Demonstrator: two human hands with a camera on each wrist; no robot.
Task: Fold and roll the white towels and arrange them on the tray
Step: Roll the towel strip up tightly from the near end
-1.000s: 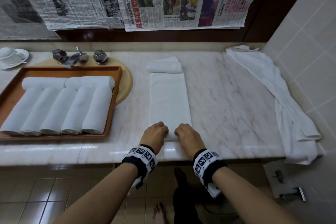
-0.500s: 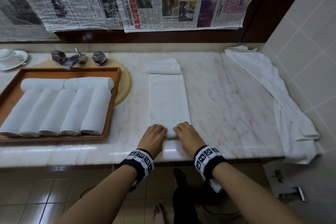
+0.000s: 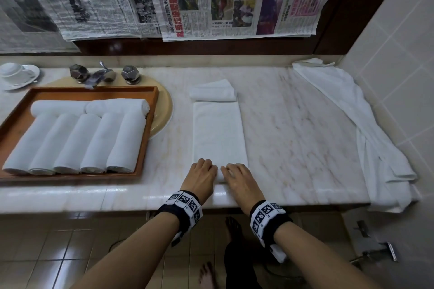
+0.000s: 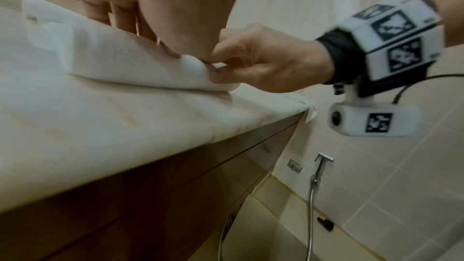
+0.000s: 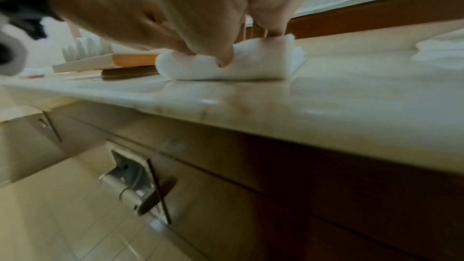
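Tray (image 3: 150,110) holds seven rolled towels (image 3: 70,143); left hand (image 3: 199,177) and right hand (image 3: 239,179) grip curled round folded towel's (image 3: 219,134) rolled end on bench (image 3: 293,129).

Dim, soft indoor light; wrist views motion-blurred, wide-angle edges bent and dark.

Both hands (image 3: 220,175) apparently roll the towel's (image 3: 219,134) near end.

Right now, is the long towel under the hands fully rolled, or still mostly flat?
Mostly flat. Only the near end of the long towel is rolled, under the left hand and right hand; the rest lies flat.
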